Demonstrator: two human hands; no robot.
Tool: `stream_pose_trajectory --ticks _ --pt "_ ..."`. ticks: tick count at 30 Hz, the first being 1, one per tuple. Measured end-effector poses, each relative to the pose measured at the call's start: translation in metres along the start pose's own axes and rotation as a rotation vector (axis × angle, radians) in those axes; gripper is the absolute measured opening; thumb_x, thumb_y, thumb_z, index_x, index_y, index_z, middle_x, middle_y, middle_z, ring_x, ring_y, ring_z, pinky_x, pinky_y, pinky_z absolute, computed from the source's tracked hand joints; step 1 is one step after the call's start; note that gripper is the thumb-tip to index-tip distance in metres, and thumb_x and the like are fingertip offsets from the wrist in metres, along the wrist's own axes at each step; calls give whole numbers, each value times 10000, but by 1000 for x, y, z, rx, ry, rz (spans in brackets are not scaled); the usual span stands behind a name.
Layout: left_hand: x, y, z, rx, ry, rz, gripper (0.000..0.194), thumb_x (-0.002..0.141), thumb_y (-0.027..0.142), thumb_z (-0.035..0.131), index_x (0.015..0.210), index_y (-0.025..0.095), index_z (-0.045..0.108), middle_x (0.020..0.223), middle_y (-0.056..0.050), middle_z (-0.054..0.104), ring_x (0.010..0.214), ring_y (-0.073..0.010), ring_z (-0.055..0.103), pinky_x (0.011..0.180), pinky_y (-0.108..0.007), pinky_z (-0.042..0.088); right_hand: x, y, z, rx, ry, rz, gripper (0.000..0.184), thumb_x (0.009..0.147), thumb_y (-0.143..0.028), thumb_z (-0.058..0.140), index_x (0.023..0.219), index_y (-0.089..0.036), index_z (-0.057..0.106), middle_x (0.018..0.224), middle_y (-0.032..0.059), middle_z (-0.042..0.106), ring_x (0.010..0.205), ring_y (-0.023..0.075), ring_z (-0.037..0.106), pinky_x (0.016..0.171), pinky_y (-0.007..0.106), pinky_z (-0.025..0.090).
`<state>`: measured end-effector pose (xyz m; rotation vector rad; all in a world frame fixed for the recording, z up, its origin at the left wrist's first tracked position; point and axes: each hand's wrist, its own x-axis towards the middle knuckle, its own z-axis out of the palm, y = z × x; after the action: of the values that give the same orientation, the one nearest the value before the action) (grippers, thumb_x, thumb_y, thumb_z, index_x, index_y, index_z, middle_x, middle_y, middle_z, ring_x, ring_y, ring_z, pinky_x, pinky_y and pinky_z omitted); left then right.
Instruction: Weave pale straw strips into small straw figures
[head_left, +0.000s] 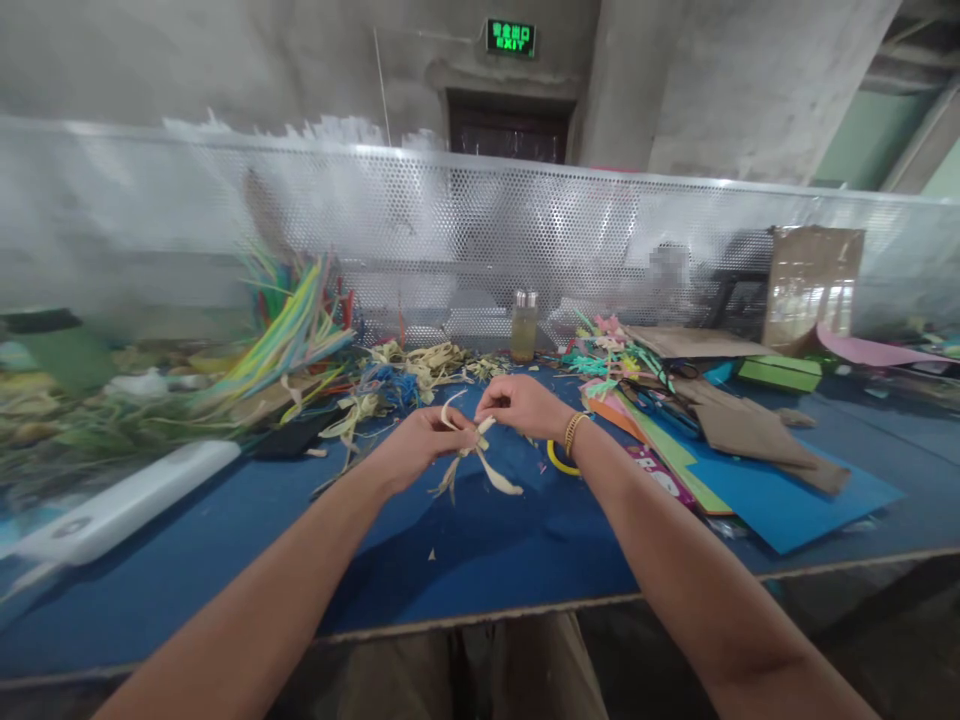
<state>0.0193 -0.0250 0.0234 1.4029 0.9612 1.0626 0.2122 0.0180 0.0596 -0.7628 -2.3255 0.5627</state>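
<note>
Over the middle of the blue table (525,570), my left hand (424,447) pinches a bundle of pale, cream-coloured strips (499,478) that look like dried husk or leaf. Several strip ends curl out above and below the fingers. My right hand (521,405) is closed at the upper end of the same bundle, its fingertips close to the left thumb; what exactly those fingers grip is partly hidden. A gold bracelet (574,432) circles the right wrist. Just left of that wrist, a yellow ring (559,460), like a tape roll, lies on the table.
Colourful thin strips (292,325) and dried husk pieces (427,362) are heaped behind and left. A white elongated device (135,500) lies at left. A lidded bottle (523,330) stands ahead. Blue card (802,505) and brown paper (750,420) are stacked right. A perforated metal screen (420,220) closes the back.
</note>
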Motion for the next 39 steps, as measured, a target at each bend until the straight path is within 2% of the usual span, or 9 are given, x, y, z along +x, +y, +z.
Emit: stream_pose_trajectory --ticks 3,8,11,17,21,27,33,37,39 --pt "3 -1 0 -133 118 88 225 581 271 850 664 171 667 636 -9 662 583 -101 558 588 -232 408 -1 -2 0 41 29 49 83 808 -197 651 762 -133 677 692 -9 602 630 86 495 616 219 367" --pt "6 1 2 -233 254 137 242 555 254 860 666 152 670 632 -19 668 587 -97 573 579 -214 418 -2 -9 1 -29 53 -48 60 785 -153 661 734 -155 694 700 -3 605 676 97 526 657 224 381" --pt "6 2 3 -240 279 128 257 547 249 862 689 150 671 622 -19 664 569 -100 571 551 -214 414 -1 -7 1 -92 68 -99 58 772 -145 673 728 -165 705 710 2 600 706 107 532 681 233 385" --pt "4 4 0 -261 209 109 268 541 227 873 670 158 648 612 -2 655 556 -90 570 546 -208 415 0 3 4 -66 130 -72 72 805 -182 658 768 -163 717 725 10 603 697 107 528 673 243 387" --pt "1 3 1 -240 109 63 258 551 219 873 673 155 655 614 4 653 549 -86 569 555 -214 420 2 6 6 186 140 0 86 782 -238 685 778 -156 712 757 14 644 705 112 563 691 256 423" --pt "-3 2 7 -194 -8 8 281 558 223 871 674 158 622 623 -5 666 596 -123 620 605 -244 446 3 1 15 544 119 132 202 660 -320 781 712 -153 680 706 4 664 660 108 574 669 260 461" --pt "-1 -2 9 -219 26 15 330 552 200 869 724 159 591 624 9 652 588 -114 613 620 -244 454 2 -1 17 574 103 191 242 625 -340 798 709 -150 673 693 2 659 634 101 574 648 250 471" --pt "-1 1 11 -259 79 73 422 533 177 873 765 189 520 586 50 613 578 -119 622 549 -207 415 2 1 16 552 106 216 267 607 -346 806 713 -143 671 678 1 652 622 99 564 629 241 455" --pt "-2 3 13 -245 95 92 438 546 180 867 840 198 543 610 42 636 584 -123 630 532 -199 405 2 2 15 541 105 212 270 604 -345 806 719 -139 674 674 1 649 621 98 558 621 235 445"
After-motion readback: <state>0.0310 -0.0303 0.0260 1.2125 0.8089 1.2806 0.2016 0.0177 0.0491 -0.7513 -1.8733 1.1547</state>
